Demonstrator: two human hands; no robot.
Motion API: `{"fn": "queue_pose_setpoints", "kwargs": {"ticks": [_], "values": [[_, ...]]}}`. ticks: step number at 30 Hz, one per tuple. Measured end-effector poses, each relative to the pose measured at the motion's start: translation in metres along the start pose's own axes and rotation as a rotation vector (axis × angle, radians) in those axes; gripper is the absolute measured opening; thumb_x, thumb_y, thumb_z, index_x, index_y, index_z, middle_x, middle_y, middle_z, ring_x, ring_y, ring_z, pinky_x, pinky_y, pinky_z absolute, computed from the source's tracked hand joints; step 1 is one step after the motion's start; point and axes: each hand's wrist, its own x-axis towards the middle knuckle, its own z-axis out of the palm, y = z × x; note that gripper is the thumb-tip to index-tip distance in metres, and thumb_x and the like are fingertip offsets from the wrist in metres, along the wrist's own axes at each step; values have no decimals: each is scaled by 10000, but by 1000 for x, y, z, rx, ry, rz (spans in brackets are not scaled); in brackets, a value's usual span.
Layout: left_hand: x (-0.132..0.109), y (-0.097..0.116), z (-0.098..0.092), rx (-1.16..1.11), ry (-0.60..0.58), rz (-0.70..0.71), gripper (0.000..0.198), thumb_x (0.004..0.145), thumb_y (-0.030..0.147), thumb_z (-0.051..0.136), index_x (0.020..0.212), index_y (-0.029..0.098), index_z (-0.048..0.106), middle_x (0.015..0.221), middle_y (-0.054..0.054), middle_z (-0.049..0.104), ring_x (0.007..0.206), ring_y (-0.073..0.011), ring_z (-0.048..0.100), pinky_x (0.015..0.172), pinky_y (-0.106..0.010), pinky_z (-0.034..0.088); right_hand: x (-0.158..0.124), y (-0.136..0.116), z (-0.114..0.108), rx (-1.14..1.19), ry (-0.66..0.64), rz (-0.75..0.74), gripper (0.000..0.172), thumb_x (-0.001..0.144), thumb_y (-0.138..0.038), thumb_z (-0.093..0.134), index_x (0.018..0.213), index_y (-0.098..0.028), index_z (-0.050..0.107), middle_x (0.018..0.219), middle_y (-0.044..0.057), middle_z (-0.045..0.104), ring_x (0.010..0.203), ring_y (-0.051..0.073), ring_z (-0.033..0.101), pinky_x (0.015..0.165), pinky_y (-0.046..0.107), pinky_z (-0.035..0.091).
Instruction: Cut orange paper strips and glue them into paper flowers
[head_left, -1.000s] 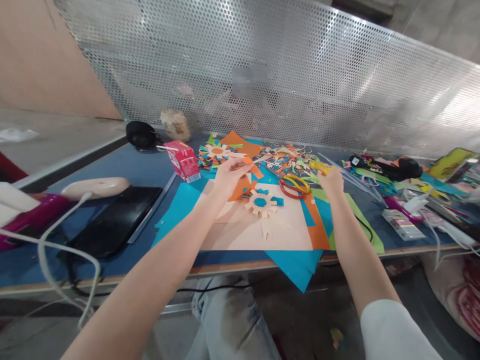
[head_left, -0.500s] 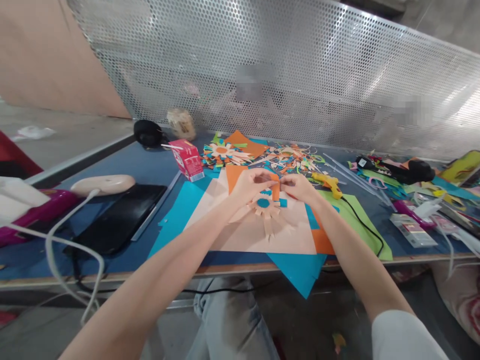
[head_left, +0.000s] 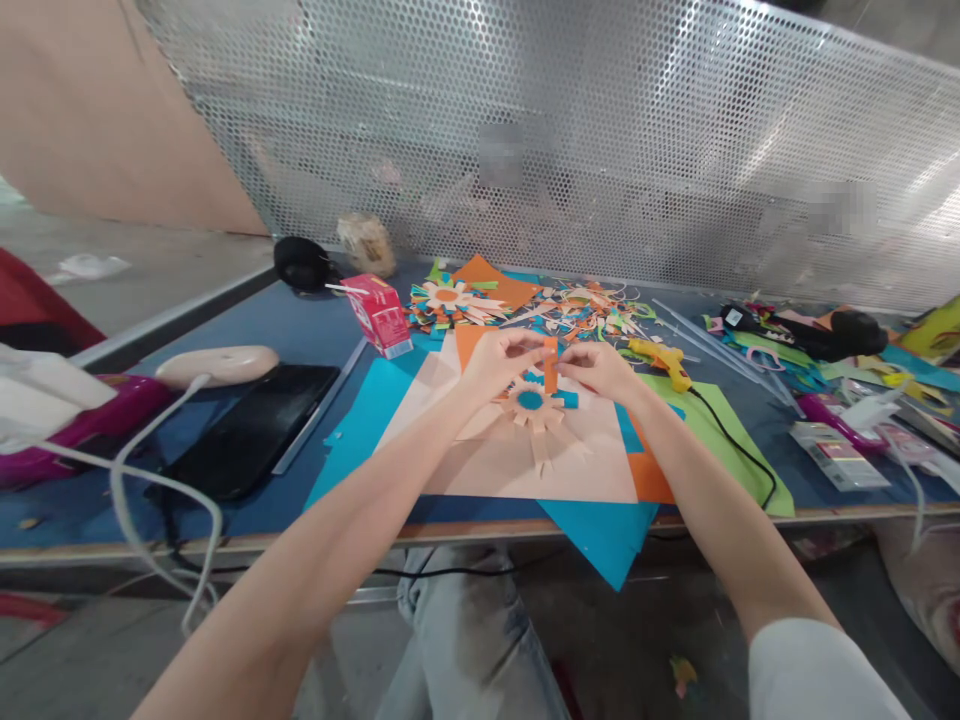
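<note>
Above a pale peach paper sheet [head_left: 480,465], both hands are closed at a small orange paper strip [head_left: 551,372]. My left hand [head_left: 504,362] pinches its upper left side, and the fingertips of my right hand [head_left: 601,368] are pressed together at its right edge. Just below the strip lies a peach paper flower [head_left: 537,424] with a round blue centre [head_left: 530,400]. Its petals look like cut strips, a few with notched ends. A short blue paper piece [head_left: 568,400] sits at the flower's right side.
Behind my hands lie a second paper flower [head_left: 445,296] and paper scraps [head_left: 592,308]. A yellow glue gun [head_left: 661,360] with a black cord rests to the right, over green paper [head_left: 724,440]. Leftward are a pink drink carton [head_left: 379,315], a black phone [head_left: 251,430] and white cables.
The orange strip now stands straighter between my fingers; earlier its top looked bent. Both hands stay near the same spot, and the camera view has shifted slightly.
</note>
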Motion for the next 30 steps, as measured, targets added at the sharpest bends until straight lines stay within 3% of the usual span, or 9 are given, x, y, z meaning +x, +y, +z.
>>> {"fn": "queue_pose_setpoints", "kwargs": {"ticks": [3, 7, 11, 14, 21, 23, 27, 30], "values": [[3, -3, -14, 284, 9, -18, 372, 714, 524, 534, 823, 178, 617, 794, -49, 650, 663, -154, 581, 596, -259, 414, 3, 8, -5, -10, 115, 44, 213, 607, -360, 618, 639, -150, 627, 600, 0, 585, 555, 97, 496, 579, 239, 393], [3, -6, -33, 885, -161, -200, 438, 496, 614, 657, 555, 192, 554, 577, -45, 582, 676, -227, 563, 614, -292, 346, 6, 19, -11, 27, 210, 142, 228, 603, -385, 615, 627, -158, 615, 484, -28, 510, 455, 79, 428, 477, 226, 332], [0, -5, -32, 1045, -331, -259, 451, 449, 616, 665, 473, 193, 511, 499, -32, 530, 651, -239, 546, 621, -296, 298, 7, 19, -12, 89, 245, 191, 254, 587, -410, 641, 620, -163, 593, 425, -64, 436, 369, 44, 329, 400, 210, 242], [-1, -1, -25, 975, -385, -237, 421, 467, 586, 661, 504, 191, 520, 523, -29, 536, 627, -214, 531, 589, -275, 278, 6, 18, -11, 137, 276, 194, 275, 579, -422, 666, 615, -161, 586, 435, -63, 450, 363, 35, 326, 392, 203, 235], [3, -9, -29, 659, -317, -200, 395, 387, 428, 768, 570, 197, 505, 612, -15, 566, 589, -195, 536, 533, -261, 306, 7, 17, -10, 328, 288, 236, 275, 532, -393, 736, 622, -165, 609, 503, -46, 535, 430, 48, 428, 416, 186, 316], [3, -10, -30, 516, -288, -198, 425, 379, 364, 788, 668, 194, 527, 643, -9, 585, 612, -201, 565, 537, -261, 347, 8, 16, -9, 453, 266, 249, 299, 481, -385, 768, 627, -170, 622, 534, -40, 567, 480, 60, 486, 449, 185, 371], [1, -2, -28, 204, -182, -182, 700, 408, 266, 801, 1025, 191, 479, 718, -5, 621, 672, -202, 612, 562, -265, 427, 8, 13, -7, 659, 305, 247, 335, 405, -356, 813, 631, -187, 631, 555, -38, 602, 554, 88, 566, 498, 193, 439], [1, 5, -25, 30, -65, -149, 772, 442, 242, 801, 1122, 189, 440, 696, 10, 608, 633, -170, 602, 550, -260, 450, 7, 8, -10, 785, 341, 192, 327, 420, -348, 816, 643, -202, 627, 647, -27, 654, 636, 120, 621, 553, 227, 488]]}}
